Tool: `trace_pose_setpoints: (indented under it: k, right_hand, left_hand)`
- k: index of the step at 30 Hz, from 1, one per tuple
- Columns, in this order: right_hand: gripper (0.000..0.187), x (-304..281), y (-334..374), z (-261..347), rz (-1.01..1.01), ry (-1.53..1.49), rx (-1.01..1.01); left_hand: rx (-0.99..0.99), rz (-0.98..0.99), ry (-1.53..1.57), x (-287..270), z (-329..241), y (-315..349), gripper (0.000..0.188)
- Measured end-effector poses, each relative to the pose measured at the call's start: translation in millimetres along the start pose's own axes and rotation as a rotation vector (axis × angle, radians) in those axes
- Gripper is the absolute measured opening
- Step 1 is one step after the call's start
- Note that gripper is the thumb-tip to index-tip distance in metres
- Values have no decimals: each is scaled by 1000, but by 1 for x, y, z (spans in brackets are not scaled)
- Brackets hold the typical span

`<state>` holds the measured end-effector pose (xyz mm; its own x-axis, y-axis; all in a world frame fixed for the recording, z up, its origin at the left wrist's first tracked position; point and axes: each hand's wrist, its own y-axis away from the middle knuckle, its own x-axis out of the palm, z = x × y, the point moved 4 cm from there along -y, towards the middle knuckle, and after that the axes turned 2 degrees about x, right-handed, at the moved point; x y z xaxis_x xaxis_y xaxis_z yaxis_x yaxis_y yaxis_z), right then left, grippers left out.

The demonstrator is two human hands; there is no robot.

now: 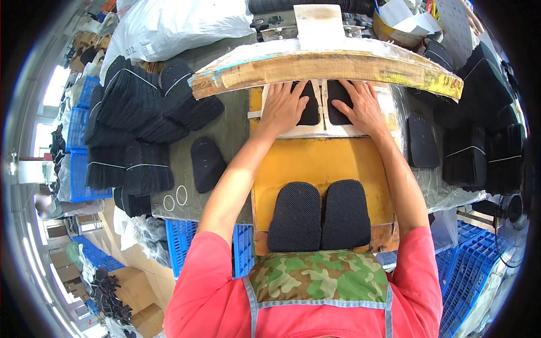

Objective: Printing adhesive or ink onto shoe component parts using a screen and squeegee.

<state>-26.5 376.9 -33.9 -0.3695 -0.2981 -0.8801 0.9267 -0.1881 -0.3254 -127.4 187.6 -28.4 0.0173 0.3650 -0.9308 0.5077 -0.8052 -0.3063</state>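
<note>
My left hand (282, 111) lies with fingers stretched over a black insole-shaped pad (308, 109), its thumb spread to the right. My right hand (365, 109) is flat in the same way at a second black pad (339, 107), thumb pointing left. Both pads sit side by side in a white template (301, 133) on a yellow board (321, 160). Above the fingertips a wooden frame (327, 67) is raised and hides the template's far part. Close to my body, two more textured black pads (295, 218) (346, 216) lie on the board's near end.
Tied stacks of black pads stand at left (147, 163) and right (465, 158). Single pads lie at left (207, 163) and right (422, 141). Two white rings (181, 195) are near the left table edge. A white sack (180, 28) is behind; blue crates (468, 265) stand below.
</note>
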Motion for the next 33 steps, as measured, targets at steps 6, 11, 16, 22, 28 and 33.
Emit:
trace_pose_setpoints:
  k: [6,11,16,22,28,33]
  right_hand:
    - [63,0,4,-5,-8,5,-1]
    - [64,4,1,-4,3,-16,1]
    - [64,3,4,-7,-14,1,3]
    - [63,3,4,-5,-24,-1,9]
    - [63,3,4,-6,-8,5,14]
    - [62,1,3,-6,-32,-11,-11]
  left_hand:
    - [-69,63,21,4,-3,0,50]
    - [-133,15,-2,11,-7,4,52]
    - [-91,23,-22,11,-7,2,53]
    - [-2,75,5,3,-1,-3,56]
    - [194,160,52,8,-19,9,67]
    - [183,179,32,7,-19,7,71]
